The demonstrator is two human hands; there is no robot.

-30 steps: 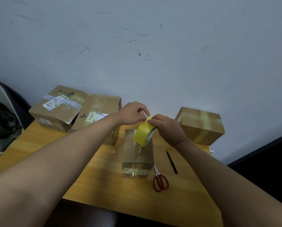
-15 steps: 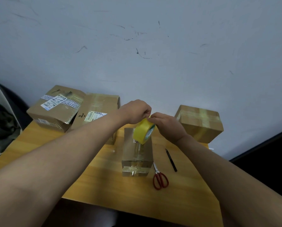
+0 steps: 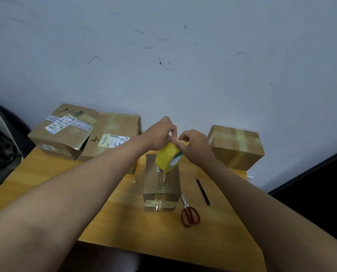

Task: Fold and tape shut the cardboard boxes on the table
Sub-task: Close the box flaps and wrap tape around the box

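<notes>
A yellow tape roll hangs above the far end of a small taped cardboard box in the middle of the wooden table. My left hand and my right hand meet at the roll's top edge. Both pinch it with curled fingers, and the tape end under the fingertips is hidden. The box has clear tape along its top and across its near end.
Red-handled scissors and a black pen lie right of the small box. Two labelled boxes sit at the back left, a taped box at the back right. The wall stands just behind.
Both hands and the tape roll have lifted slightly and the fingertips have drawn closer together at the roll's top. The boxes, scissors and pen have not moved.
</notes>
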